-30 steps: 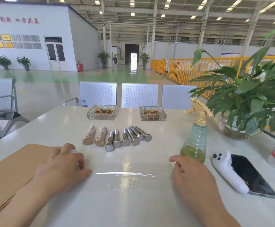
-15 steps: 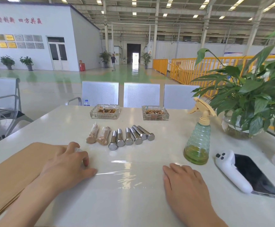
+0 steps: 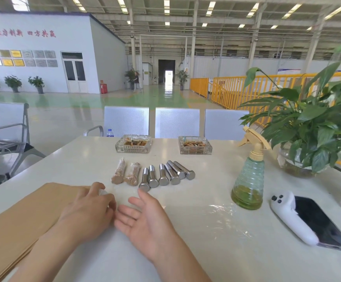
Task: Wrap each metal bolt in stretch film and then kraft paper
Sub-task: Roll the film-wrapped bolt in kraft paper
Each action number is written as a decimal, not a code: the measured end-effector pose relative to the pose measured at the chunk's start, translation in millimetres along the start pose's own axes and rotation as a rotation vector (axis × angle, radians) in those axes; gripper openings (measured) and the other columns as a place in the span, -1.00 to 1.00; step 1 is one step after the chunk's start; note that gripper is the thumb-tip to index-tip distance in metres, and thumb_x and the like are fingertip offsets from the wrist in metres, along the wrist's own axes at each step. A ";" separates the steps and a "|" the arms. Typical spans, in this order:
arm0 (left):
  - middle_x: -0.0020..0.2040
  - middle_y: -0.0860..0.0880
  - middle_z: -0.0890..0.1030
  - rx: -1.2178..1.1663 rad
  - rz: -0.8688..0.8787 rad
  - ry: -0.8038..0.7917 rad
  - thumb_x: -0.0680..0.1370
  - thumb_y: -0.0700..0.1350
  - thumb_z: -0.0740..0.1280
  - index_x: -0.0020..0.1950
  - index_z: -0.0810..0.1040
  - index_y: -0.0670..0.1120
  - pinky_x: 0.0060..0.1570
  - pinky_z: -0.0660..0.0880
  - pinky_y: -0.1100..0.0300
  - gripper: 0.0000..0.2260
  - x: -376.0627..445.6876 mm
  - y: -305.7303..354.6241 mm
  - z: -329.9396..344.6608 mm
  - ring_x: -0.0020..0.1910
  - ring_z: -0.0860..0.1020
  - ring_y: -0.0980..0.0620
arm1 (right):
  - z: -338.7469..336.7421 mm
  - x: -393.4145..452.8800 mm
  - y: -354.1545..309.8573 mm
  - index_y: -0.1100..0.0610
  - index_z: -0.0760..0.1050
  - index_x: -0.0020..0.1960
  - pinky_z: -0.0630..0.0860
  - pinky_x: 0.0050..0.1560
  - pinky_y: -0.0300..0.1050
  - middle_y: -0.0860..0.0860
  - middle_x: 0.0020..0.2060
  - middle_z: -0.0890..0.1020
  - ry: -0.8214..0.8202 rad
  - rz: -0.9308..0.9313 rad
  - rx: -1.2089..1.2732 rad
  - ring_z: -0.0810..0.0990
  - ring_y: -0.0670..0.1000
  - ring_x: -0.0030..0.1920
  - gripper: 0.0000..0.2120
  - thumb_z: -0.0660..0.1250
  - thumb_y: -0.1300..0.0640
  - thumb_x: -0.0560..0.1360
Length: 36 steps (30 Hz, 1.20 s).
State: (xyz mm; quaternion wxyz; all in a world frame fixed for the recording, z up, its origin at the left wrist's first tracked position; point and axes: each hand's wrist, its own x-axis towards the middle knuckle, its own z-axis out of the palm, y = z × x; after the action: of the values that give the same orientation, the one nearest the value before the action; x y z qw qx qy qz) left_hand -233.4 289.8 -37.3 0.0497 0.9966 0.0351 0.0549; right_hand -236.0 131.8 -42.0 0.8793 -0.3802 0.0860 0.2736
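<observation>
Clear stretch film [image 3: 224, 216] lies loose on the bench [image 3: 206, 251]; your left hand [image 3: 88, 210] grips its roll, right hand [image 3: 143, 218] open. Pull taut before tearing.

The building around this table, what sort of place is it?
Probably a factory or warehouse hall: a high steel roof, a green painted floor and yellow safety railings behind the table.

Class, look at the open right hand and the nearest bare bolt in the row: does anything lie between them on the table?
Nothing visible does. The right hand lies palm up just short of the nearest bare bolt, with only bare table between fingertips and bolt head.
</observation>
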 end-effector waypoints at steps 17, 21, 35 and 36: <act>0.46 0.17 0.20 -0.028 -0.001 -0.024 0.53 0.17 0.24 0.05 0.48 0.28 0.23 0.46 0.03 -0.88 -0.4 -3.1 0.9 0.46 0.20 0.03 | -107.0 -40.5 -95.7 0.41 0.33 0.44 0.52 0.09 0.29 0.49 0.24 0.54 0.157 -0.037 0.037 0.56 0.45 0.23 -0.54 0.24 0.13 0.65; 0.44 0.18 0.20 -0.055 0.006 -0.030 0.49 0.22 0.29 0.02 0.49 0.26 0.19 0.45 0.07 -0.85 -0.4 -3.4 0.3 0.46 0.20 0.06 | -128.0 -56.0 -111.0 0.39 0.47 0.31 0.54 0.20 0.24 0.41 0.18 0.61 0.260 -0.146 -0.101 0.64 0.38 0.15 -0.66 0.24 0.18 0.65; 0.64 0.05 -0.07 0.115 0.073 0.005 0.55 0.16 0.27 0.31 0.44 0.27 0.50 0.19 0.01 -0.67 4.2 -7.2 -0.2 0.63 -0.12 -0.08 | -167.1 -76.2 -76.9 -0.19 0.44 0.33 0.35 0.26 -0.23 -0.25 0.25 0.47 0.628 -0.685 -1.986 0.37 -0.10 0.26 -0.72 0.09 0.00 0.69; 0.64 0.07 -0.04 0.137 0.082 0.022 0.56 0.15 0.26 0.28 0.45 0.26 0.49 0.20 0.03 -0.71 3.0 -8.4 1.2 0.63 -0.10 -0.08 | -168.1 -75.8 -76.8 -0.19 0.44 0.33 0.35 0.26 -0.24 -0.25 0.26 0.46 0.626 -0.689 -1.990 0.37 -0.10 0.26 -0.71 0.09 -0.01 0.69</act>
State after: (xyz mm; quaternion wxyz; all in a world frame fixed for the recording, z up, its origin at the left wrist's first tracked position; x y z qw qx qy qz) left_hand -230.8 298.2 -38.9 -0.0211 0.9976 -0.0016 0.0655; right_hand -247.8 -63.1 -84.0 0.1482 -0.9757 -0.0647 -0.1481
